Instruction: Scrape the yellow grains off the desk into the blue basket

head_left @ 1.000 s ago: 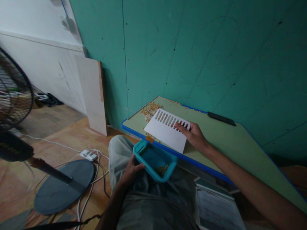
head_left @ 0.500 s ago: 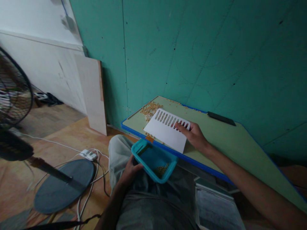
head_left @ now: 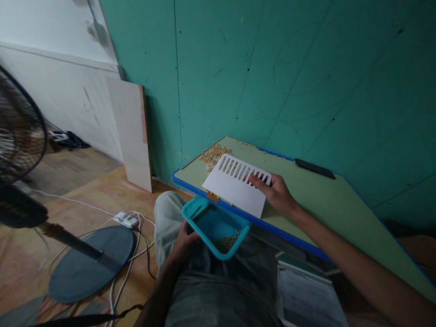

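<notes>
a green wall (head_left: pixel 289 68) behind the table (head_left: pixel 323 200); left of the table, a pale board (head_left: pixel 131 131), white wall (head_left: pixel 68 27) and orange-brown floor (head_left: pixel 112 190).

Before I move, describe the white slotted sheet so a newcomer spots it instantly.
Find the green wall, then the blue-edged tabletop against it. There, the right hand grips the white slotted sheet beside the tan beans; its row of oblong slots sets it apart.

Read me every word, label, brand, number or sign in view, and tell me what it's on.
No readable text in view.
White slotted sheet: no lettering visible.
Blue tub: no lettering visible.
Green wall: faint marks, too blurred to read.
Orange patch: too small to tell.
</notes>
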`<act>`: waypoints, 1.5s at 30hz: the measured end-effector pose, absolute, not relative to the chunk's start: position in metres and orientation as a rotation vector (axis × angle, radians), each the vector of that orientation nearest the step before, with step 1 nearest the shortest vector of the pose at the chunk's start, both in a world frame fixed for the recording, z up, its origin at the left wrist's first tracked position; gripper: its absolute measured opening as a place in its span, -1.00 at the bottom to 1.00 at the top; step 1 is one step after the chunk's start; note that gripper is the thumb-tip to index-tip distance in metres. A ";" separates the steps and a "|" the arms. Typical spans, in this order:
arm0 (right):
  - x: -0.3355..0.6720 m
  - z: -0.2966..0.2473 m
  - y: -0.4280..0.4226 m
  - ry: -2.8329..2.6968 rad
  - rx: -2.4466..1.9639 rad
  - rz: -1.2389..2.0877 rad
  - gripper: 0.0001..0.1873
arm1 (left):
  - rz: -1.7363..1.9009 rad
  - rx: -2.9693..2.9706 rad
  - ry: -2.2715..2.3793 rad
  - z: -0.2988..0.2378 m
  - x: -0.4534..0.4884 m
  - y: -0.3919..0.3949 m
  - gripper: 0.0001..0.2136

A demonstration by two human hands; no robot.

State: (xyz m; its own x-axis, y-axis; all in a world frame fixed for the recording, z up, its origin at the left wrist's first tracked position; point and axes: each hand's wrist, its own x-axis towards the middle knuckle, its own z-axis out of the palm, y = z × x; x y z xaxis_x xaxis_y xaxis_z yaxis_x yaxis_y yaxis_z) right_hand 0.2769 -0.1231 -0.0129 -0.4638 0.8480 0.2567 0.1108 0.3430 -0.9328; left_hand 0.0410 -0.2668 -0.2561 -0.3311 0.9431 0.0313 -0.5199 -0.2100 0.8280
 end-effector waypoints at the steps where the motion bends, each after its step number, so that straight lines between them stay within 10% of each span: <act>1: 0.277 -0.012 -0.124 -1.827 -0.835 1.172 -0.47 | 1.747 0.681 0.915 -0.254 0.041 -0.267 -0.28; 45: 0.232 -0.010 -0.095 -1.718 -0.810 1.117 -0.49 | 1.775 0.663 0.929 -0.250 0.044 -0.269 -0.36</act>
